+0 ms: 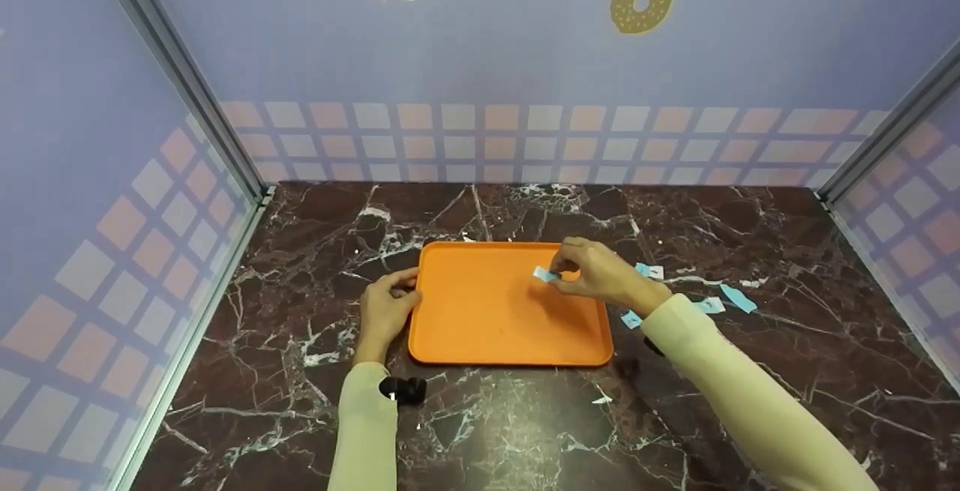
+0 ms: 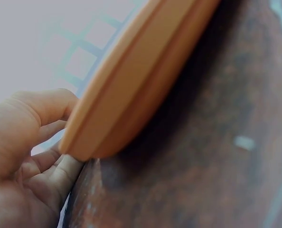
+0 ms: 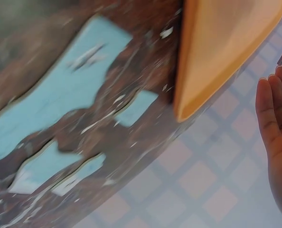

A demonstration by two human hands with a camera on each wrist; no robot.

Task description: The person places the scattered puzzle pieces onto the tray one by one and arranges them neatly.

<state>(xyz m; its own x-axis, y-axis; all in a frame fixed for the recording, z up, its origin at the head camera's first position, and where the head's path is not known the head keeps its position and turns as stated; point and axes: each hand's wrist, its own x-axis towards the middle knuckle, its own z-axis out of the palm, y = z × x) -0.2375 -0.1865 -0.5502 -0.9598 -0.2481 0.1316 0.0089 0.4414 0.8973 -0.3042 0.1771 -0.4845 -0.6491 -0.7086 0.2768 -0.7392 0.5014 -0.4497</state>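
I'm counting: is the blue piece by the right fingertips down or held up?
Held up: in the head view, the right hand pinches the blue piece over the orange tray.

Glare on tabletop (image 1: pixel 517 423), shadow on tray (image 1: pixel 472 303), wrist pics blurry w/ haze.

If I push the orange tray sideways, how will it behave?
The orange tray would probably slide flat rather than tip, being broad and low-walled. It looks stiff, since its sides run straight without sagging. The left hand at its edge may resist the push.
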